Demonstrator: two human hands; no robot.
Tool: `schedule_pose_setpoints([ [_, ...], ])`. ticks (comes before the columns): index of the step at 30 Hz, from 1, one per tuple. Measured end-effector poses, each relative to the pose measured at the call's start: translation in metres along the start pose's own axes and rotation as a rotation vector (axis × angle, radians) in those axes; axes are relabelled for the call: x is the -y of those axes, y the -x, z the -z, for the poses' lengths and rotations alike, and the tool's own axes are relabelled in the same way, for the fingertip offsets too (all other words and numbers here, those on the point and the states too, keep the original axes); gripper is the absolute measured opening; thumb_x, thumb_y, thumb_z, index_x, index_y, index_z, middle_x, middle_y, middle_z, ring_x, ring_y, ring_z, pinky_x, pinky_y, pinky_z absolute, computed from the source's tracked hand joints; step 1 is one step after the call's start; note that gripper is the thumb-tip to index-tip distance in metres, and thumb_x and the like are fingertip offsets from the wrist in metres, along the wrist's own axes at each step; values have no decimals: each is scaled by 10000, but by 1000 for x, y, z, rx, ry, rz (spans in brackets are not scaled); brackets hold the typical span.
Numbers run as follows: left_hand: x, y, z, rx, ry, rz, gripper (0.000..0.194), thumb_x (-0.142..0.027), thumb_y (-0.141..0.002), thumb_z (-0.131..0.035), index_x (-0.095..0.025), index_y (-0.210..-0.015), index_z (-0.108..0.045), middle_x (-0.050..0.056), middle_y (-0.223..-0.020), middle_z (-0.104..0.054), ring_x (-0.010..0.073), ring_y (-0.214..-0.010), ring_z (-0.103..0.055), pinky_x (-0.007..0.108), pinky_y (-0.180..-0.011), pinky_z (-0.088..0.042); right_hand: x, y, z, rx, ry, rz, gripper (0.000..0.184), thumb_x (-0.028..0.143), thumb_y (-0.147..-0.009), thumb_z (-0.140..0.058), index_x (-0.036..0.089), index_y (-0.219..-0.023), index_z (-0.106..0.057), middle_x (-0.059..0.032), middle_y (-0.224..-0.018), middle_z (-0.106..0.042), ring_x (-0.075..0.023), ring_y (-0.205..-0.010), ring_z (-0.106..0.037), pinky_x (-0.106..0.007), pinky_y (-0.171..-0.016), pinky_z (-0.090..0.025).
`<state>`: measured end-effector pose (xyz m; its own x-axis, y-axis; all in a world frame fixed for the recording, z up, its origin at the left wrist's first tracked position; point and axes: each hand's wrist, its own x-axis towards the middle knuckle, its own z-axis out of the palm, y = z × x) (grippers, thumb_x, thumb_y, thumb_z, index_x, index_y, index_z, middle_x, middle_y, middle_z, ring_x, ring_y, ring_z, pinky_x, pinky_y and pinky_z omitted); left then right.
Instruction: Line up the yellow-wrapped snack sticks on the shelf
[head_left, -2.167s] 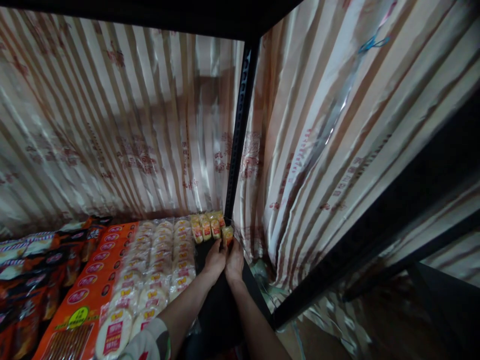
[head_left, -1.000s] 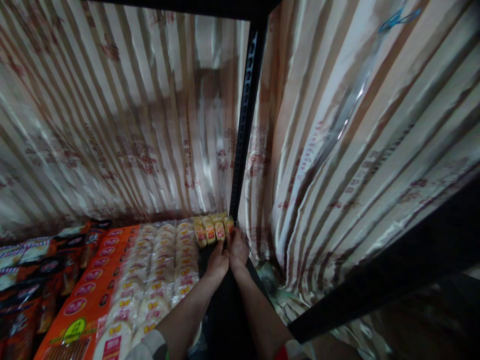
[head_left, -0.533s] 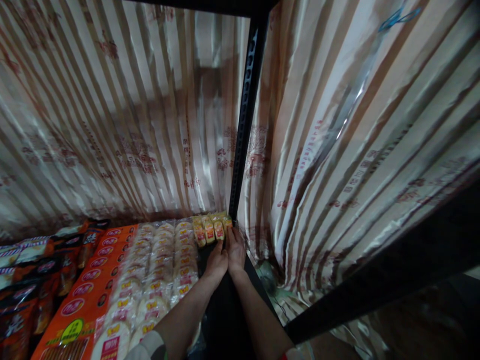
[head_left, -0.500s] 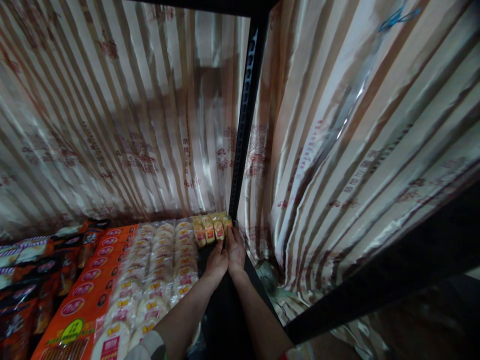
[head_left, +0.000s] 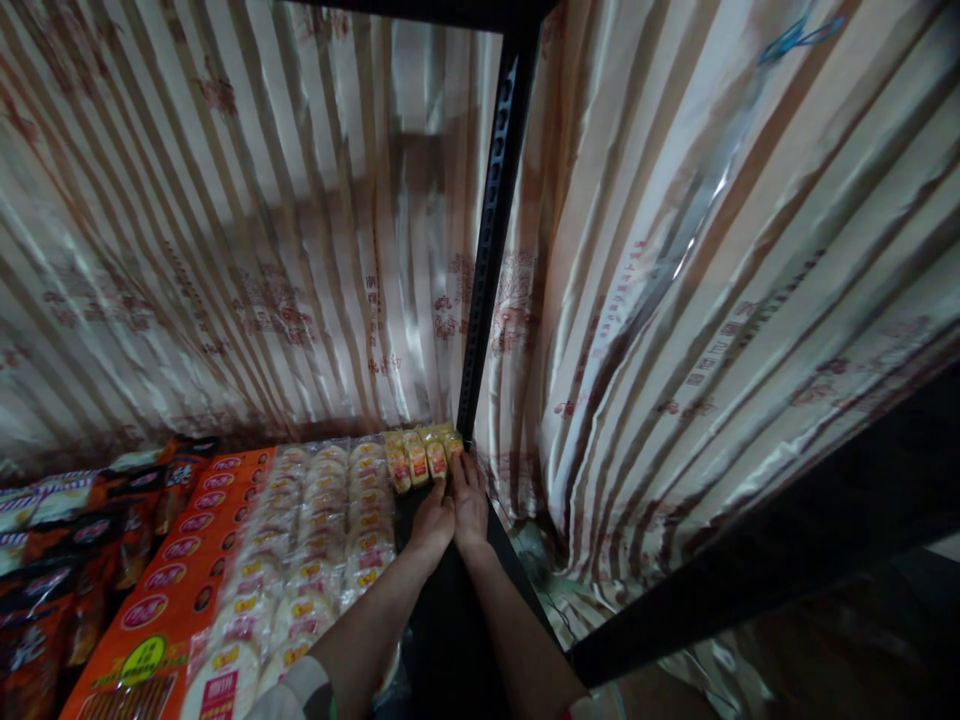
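Though yellow packs (head_left: 416,455) show red labels (head_left: 438,467), left grip (head_left: 433,522) and right grip (head_left: 470,508) are unclear.

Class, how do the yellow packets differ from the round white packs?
The yellow packets are small and narrow; the round white packs are broader discs under clear wrap.
The yellow packets cluster near the black post; the round white packs run forward in three columns.
The right hand is at the yellow packets, away from the round white packs.
Both carry reddish print.
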<state>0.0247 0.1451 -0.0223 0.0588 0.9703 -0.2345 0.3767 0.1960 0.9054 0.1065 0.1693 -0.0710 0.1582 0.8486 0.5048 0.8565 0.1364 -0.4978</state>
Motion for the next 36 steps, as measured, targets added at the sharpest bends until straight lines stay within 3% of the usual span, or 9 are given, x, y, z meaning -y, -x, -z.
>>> schedule_pose_setpoints([
  [9, -6, 4, 1, -16, -25, 5, 447, -153, -832, -350, -77, -1261, -454, 110, -1321, -469, 153, -1219, -435, 220, -1017, -298, -1, 3, 1, -82, -66, 22, 576, 25, -733, -332, 214, -1266, -443, -77, -1327, -440, -178, -1257, -330, -392, -1005, -351],
  [16, -13, 19, 1, -45, -141, -4, 338, -193, -814, -379, -155, -1068, -599, 88, -1121, -635, 177, -1017, -582, 229, -861, -407, 4, 11, 8, -83, -96, -1, 505, 56, -734, -345, 203, -1179, -531, -82, -1301, -467, -181, -1239, -364, -376, -1005, -351],
  [23, -26, 51, 0, -48, -266, 22, 341, -233, -837, -335, -145, -1044, -591, 121, -1086, -641, 203, -1003, -588, 246, -826, -406, 6, 31, 25, -30, -120, -44, 412, 117, -708, -418, 175, -1069, -607, -83, -1211, -543, -200, -1127, -491, -328, -957, -411],
  [36, -19, 123, 0, -58, -253, 55, 356, -170, -825, -305, -118, -1051, -574, 144, -1077, -627, 220, -1020, -570, 290, -858, -395, 26, 89, 56, 4, -217, -97, 406, 115, -653, -415, 194, -971, -654, -73, -1112, -611, -180, -1041, -568, -295, -910, -455],
])
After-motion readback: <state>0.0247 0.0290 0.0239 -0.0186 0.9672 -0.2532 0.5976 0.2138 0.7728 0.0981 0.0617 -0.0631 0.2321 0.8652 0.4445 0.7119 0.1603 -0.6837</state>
